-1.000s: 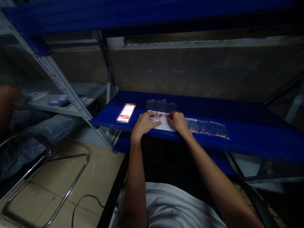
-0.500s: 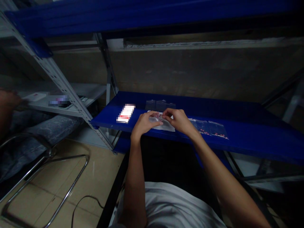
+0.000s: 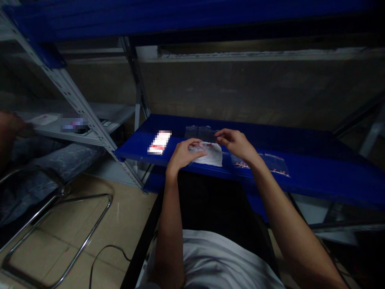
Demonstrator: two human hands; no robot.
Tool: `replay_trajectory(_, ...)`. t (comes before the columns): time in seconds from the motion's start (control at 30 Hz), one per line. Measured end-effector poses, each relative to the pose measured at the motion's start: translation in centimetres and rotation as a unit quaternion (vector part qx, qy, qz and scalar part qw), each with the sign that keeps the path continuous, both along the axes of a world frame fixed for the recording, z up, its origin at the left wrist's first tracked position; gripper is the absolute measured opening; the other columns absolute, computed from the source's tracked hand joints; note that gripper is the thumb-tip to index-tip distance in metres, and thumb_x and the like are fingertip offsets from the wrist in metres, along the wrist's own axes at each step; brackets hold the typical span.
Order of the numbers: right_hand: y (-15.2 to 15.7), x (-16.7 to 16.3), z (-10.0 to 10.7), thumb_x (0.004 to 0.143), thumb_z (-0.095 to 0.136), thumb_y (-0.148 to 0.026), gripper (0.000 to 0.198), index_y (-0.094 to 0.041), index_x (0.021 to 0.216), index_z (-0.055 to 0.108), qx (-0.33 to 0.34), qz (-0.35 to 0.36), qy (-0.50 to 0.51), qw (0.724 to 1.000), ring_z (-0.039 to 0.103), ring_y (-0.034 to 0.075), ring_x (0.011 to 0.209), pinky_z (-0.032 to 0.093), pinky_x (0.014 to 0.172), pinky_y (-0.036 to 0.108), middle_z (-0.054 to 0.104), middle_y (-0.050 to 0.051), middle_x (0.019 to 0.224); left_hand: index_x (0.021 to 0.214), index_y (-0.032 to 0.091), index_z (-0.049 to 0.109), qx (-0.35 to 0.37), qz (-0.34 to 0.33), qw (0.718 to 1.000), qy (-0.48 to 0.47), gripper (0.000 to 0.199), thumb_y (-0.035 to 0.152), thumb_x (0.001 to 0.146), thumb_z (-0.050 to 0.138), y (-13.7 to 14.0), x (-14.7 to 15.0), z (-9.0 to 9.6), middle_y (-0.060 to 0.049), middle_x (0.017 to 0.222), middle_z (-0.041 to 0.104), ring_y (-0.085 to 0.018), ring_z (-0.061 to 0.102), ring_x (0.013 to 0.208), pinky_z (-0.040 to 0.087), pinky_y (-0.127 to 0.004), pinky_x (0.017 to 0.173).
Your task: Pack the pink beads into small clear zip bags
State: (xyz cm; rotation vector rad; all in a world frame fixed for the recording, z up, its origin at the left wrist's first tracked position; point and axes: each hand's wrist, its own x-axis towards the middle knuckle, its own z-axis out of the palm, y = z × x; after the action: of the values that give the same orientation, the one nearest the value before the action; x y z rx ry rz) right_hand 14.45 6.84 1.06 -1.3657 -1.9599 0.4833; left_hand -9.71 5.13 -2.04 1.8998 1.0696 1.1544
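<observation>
My left hand (image 3: 184, 155) curves round the left side of a white sheet (image 3: 214, 157) on the blue shelf, its thumb and fingers apart. Clear film shows faintly between thumb and forefinger, but I cannot tell whether they grip it. Small reddish bits lie near the sheet's top edge. Raised above the sheet's upper right corner, my right hand (image 3: 235, 142) has loosely bent fingers with a small gap at the thumb. Nothing shows in them. Behind the sheet lie flat clear plastic bags (image 3: 197, 131). Under my right wrist is a clear bag (image 3: 240, 164) with small pinkish beads, partly hidden.
Another bag of beads (image 3: 276, 164) lies to the right. A lit phone (image 3: 160, 142) rests on the shelf's left. A grey metal upright (image 3: 70, 90) stands further left, near a chrome chair frame (image 3: 87, 241) and another person's leg (image 3: 48, 164). A blue beam (image 3: 192, 22) crosses above.
My right hand has let go of the pinch over the sheet and moved up and right. More of the white sheet and its reddish bits now show. The left hand has hardly moved.
</observation>
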Motion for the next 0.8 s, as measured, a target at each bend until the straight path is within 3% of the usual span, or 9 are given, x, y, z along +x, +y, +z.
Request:
replay_trajectory(0.1,2.3,0.1,-2.5,0.087,0.066,-0.015,0.022,-0.015,0.107,0.074,-0.027,-0.076,-0.088,0.993,0.072,0.021,0.079,0.050,0.073,0.028,0.078,0.009,0.090,0.117,0.020,0.075,-0.008,-0.003,1.000,-0.009,0.047,0.037,0.075,0.089,0.2,0.0,0.1,-0.009,0.114,0.078,-0.024,0.072,0.108,0.054,-0.038,0.098)
replay_trajectory(0.2,3.8,-0.6,-4.6,0.088,0.070,-0.019,0.029,-0.013,0.117,0.073,-0.049,-0.110,-0.141,0.983,0.073,0.023,0.084,0.050,0.076,0.029,0.078,0.012,0.095,0.117,0.020,0.075,-0.017,-0.009,1.000,-0.014,0.046,0.038,0.077,0.088,0.2,0.0,0.2,-0.010,0.114,0.078,-0.024,0.072,0.109,0.054,-0.039,0.098)
replay_trajectory(0.37,4.7,-1.2,-6.3,0.092,0.068,-0.027,0.023,-0.017,0.110,0.077,-0.059,-0.143,-0.189,0.970,0.074,0.027,0.097,0.052,0.083,0.031,0.078,0.017,0.105,0.115,0.020,0.075,-0.026,-0.011,0.999,-0.020,0.043,0.038,0.078,0.088,-0.1,0.1,0.1,-0.010,0.114,0.078,-0.025,0.072,0.109,0.055,-0.039,0.098)
replay_trajectory(0.63,4.4,-1.3,-6.3,0.091,0.064,-0.022,0.020,-0.017,0.101,0.081,-0.063,-0.151,-0.186,0.969,0.075,0.028,0.096,0.051,0.079,0.031,0.079,0.017,0.101,0.116,0.020,0.075,-0.026,-0.022,0.999,-0.039,0.043,0.037,0.078,0.088,0.0,0.0,0.4,-0.010,0.115,0.078,-0.024,0.072,0.110,0.054,-0.038,0.099)
replay_trajectory(0.8,2.2,-1.4,-3.6,0.089,0.063,-0.019,0.014,-0.017,0.089,0.077,-0.008,-0.092,-0.039,0.995,0.072,0.023,0.086,0.051,0.076,0.029,0.079,0.011,0.092,0.116,0.020,0.075,-0.030,-0.030,0.998,-0.050,0.044,0.036,0.077,0.088,0.1,0.0,0.1,-0.010,0.114,0.078,-0.024,0.073,0.109,0.054,-0.037,0.098)
